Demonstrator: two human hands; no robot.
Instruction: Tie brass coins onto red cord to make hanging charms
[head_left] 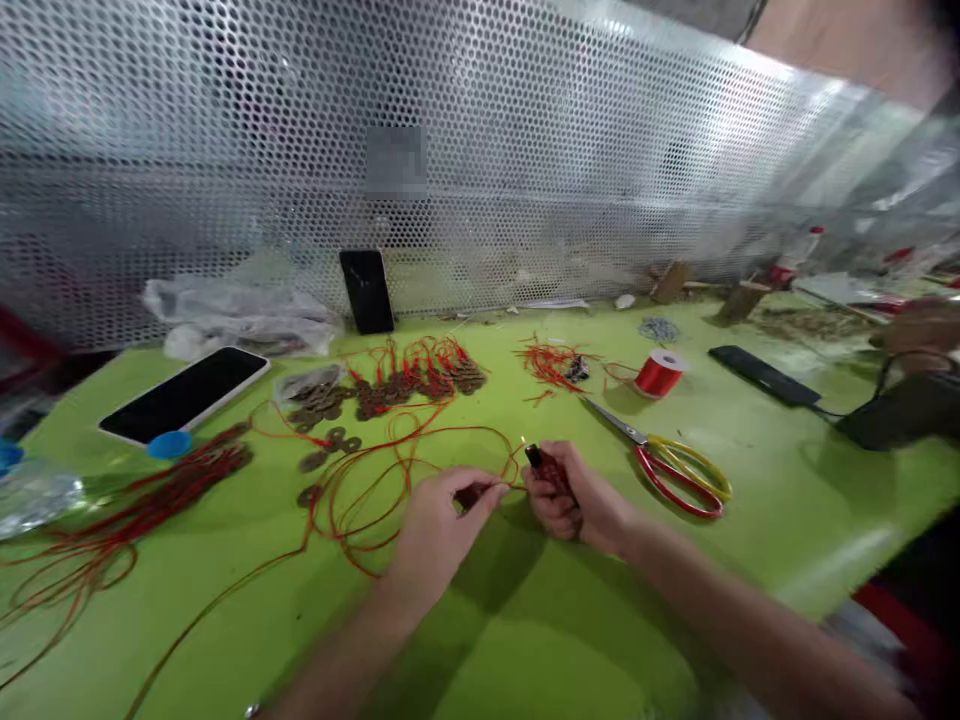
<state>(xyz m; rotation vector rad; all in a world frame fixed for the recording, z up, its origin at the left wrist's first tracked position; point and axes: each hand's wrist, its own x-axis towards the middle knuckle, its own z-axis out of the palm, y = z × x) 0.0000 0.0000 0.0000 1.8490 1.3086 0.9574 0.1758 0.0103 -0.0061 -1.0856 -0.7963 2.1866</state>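
My left hand pinches a thin red cord whose loops spread over the green table to the left. Just right of it, my right hand is closed around a lighter with a black top, and a small flame shows above it. The cord between the two hands lies close to the lighter. Beyond my hands are old coins with red cords tied to them, in a cluster. Several loose coins lie beside the cord loops. Scissors with yellow and red handles rest open right of my right hand.
A red thread spool and cut thread scraps lie behind the scissors. Two phones, one upright against the perforated metal panel, stand left. A bundle of red cords lies at left. Another person's hand is at far right.
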